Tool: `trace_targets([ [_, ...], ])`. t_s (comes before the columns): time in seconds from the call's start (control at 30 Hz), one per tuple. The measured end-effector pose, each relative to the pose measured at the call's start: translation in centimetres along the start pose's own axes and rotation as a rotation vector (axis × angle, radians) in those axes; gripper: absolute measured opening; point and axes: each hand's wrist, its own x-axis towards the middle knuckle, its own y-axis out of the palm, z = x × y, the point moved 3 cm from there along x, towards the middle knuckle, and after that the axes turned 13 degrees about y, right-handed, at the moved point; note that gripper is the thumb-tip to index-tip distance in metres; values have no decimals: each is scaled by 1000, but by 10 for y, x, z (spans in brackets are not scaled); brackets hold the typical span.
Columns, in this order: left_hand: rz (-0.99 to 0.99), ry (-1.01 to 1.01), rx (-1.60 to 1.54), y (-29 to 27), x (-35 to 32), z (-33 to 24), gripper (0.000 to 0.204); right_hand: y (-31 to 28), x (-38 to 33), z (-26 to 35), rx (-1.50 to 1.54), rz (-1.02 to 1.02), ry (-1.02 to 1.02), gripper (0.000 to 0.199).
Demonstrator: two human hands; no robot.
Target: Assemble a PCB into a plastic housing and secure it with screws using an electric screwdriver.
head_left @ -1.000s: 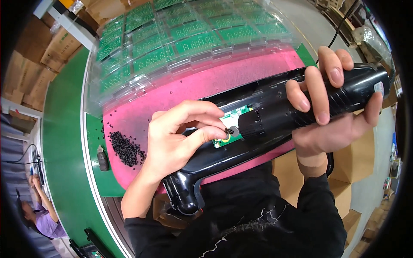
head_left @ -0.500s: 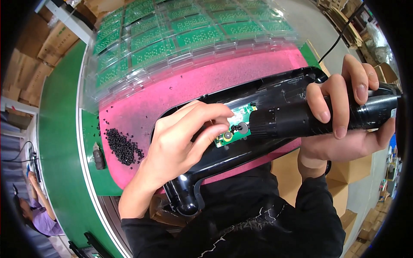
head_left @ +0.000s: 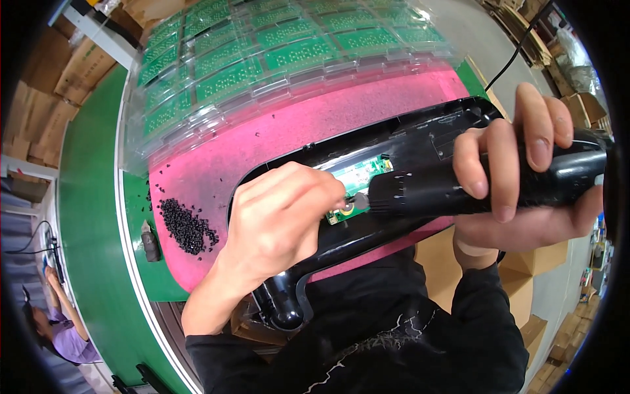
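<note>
My right hand (head_left: 508, 164) is wrapped around a thick black electric screwdriver (head_left: 417, 192), which lies nearly level and points left. At its tip is a small round grey disc (head_left: 361, 201). With fingers bent and pressed together, my left hand (head_left: 279, 213) is right beside the tip, and what is between the fingertips is hidden. Beneath the tip, a green circuit board (head_left: 374, 169) sits inside a long black plastic housing (head_left: 315, 253) with a stubby rounded leg. Left of that housing, a pile of tiny black screws (head_left: 187, 226) rests on a pink mat (head_left: 230, 157).
Clear plastic trays (head_left: 289, 79) of green circuit boards stand stacked at the far side of the mat. A small dark object (head_left: 150, 243) lies on the green tabletop (head_left: 92, 197). Far left, a person in purple (head_left: 69, 338) is seated. Cardboard boxes (head_left: 535, 259) stand at right.
My left fingers have closed in at the screwdriver tip, covering the small black pieces seen there before. The screwdriver and my right hand have shifted slightly left.
</note>
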Motion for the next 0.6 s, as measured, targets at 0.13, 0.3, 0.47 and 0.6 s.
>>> trace_targets([
  [0.13,-118,-157,26,-8,1,3,20,-5,-4,22,-192,22,-55,43],
  [0.3,9,-184,-95,4,1,0,17,2,-6,20,-71,7,-146,37],
  [0.47,46,-185,-111,4,-2,0,17,5,-5,17,-99,7,-96,37],
  [0.6,34,-181,-97,4,1,-2,15,6,-6,17,-125,5,-52,37],
])
